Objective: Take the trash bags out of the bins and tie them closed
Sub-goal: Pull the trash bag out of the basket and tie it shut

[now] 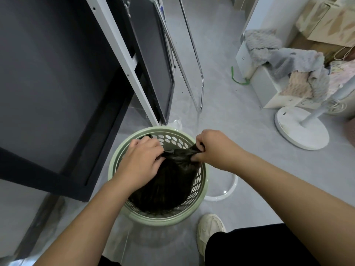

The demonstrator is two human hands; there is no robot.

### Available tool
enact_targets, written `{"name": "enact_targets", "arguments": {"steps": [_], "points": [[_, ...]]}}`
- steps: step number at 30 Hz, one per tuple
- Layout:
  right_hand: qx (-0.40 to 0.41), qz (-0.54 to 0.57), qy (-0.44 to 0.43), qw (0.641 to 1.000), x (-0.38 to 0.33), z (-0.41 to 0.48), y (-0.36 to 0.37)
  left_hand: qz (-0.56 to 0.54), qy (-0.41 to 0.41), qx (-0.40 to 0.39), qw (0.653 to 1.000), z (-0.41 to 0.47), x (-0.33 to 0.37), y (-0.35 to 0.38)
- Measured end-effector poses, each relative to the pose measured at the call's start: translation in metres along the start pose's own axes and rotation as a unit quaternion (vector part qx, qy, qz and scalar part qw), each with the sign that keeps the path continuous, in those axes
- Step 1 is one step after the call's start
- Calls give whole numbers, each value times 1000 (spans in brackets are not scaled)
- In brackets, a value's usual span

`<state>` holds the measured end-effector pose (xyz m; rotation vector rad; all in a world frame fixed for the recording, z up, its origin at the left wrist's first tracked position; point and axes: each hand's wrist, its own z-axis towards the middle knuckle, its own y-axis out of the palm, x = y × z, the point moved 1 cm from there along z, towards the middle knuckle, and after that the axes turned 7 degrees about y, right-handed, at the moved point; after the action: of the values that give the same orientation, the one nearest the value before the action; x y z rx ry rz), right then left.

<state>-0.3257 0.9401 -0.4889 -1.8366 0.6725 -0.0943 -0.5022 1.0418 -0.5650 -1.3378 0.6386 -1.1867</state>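
A black trash bag (169,185) sits inside a pale green perforated bin (134,214) on the grey floor, low in the middle of the view. My left hand (141,160) grips the gathered top of the bag on its left side. My right hand (213,148) pinches the bag's top edge on the right, and the plastic is stretched taut between the two hands above the bin's opening. The bag's contents are hidden.
A dark cabinet (57,83) with a white frame stands left of the bin. A chrome rack leg (199,87) stands behind it. At right are a white fan base (299,127), a box with grey blankets (284,62), and my shoe (209,229).
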Motion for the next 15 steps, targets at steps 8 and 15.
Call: {"name": "enact_targets", "arguments": {"steps": [8,15], "points": [[28,120,-34,992,-2,8,17,-37,-4,-41,998,2,7,5],[-55,64,-49,995,3,8,17,18,1,-171,985,-2,-14,9]]}}
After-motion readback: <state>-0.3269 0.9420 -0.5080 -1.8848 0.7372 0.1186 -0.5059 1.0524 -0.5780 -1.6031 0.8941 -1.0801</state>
